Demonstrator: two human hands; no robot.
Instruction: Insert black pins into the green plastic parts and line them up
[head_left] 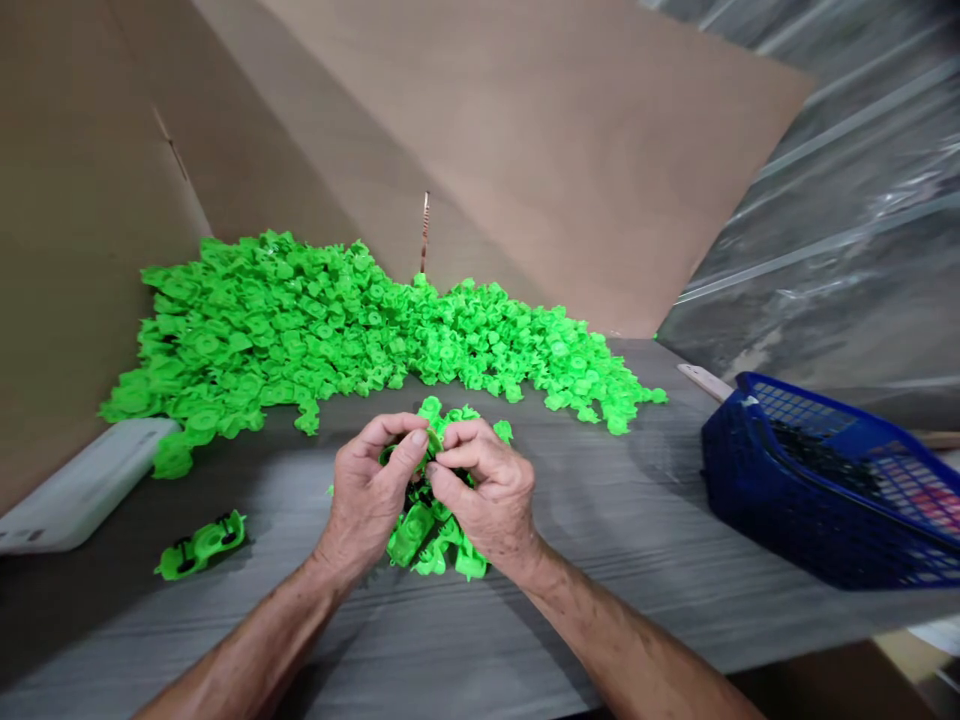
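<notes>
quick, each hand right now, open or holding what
Left hand: closed, pinching a small green piece.
Right hand: closed, pinching at the same piece.

The left hand (pixel 373 492) and right hand (pixel 491 487) pinch a green piece (pixel 433 443). A green heap (pixel 292 325) lies beyond on the bench (pixel 607 530).

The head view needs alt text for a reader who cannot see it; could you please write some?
A person's left hand and right hand hold a small green part between their fingertips, above a cluster of green and black pieces on a gray table. Behind lies a large heap of bright green pieces, with a blue basket at the right.
</notes>
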